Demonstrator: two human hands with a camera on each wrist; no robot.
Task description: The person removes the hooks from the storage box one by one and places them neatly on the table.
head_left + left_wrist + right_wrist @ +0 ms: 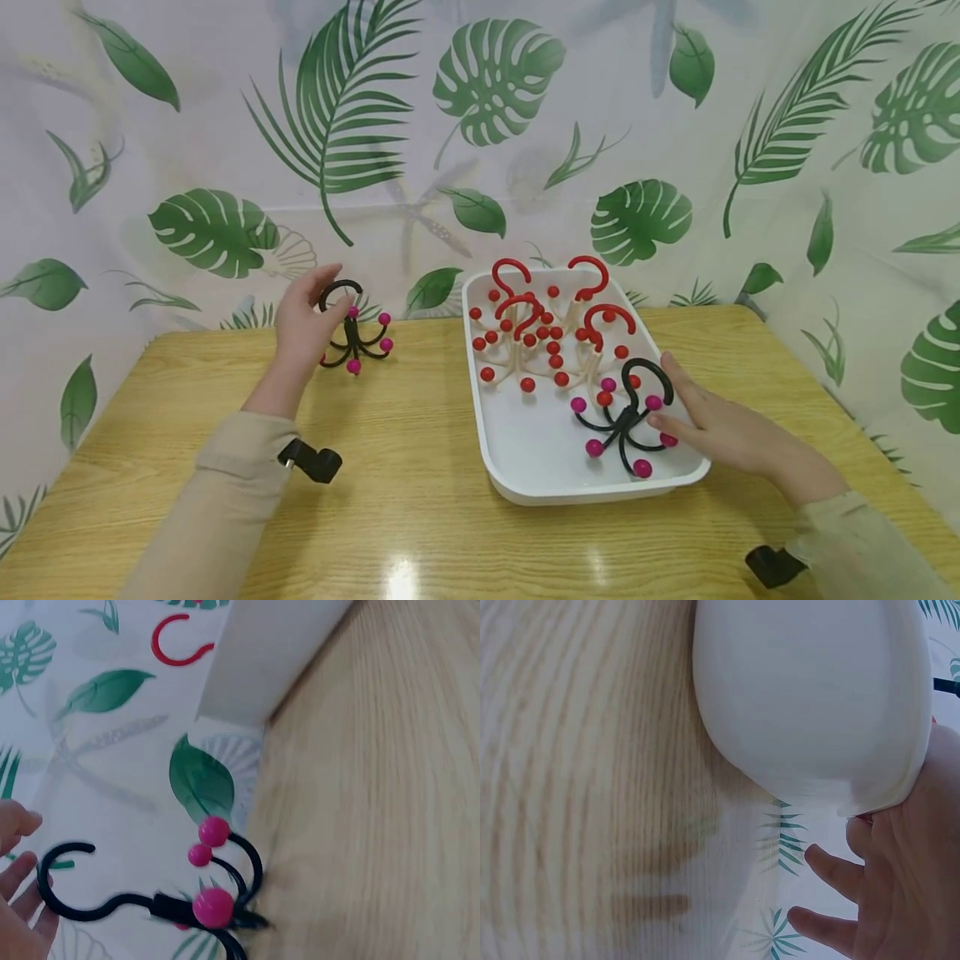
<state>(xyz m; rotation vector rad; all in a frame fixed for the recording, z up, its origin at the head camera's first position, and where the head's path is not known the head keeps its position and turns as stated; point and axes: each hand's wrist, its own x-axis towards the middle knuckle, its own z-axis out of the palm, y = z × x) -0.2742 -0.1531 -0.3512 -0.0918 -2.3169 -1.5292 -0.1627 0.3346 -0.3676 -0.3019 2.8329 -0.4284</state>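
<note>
Black hook (350, 332) with pink balls sits left of the middle in the head view, curly top up, near the back edge of the wooden table (405, 467). The left hand (302, 321) is right by that curly top. Its thumb and fingers are wide apart and loose, and I cannot tell if they touch the hook. The right hand (723, 429) is at the right of the frame and holds the rim of the white tray (525, 446), thumb over the inside, one finger at the outside; its other fingers stick out, spread apart. In the tray, near that thumb, is a second black hook (625, 421) with pink balls. Four red hooks (610, 307) with pale legs and red balls are close together in the tray's upper part. Behind is a white cloth (588, 75) with green leaves.
</note>
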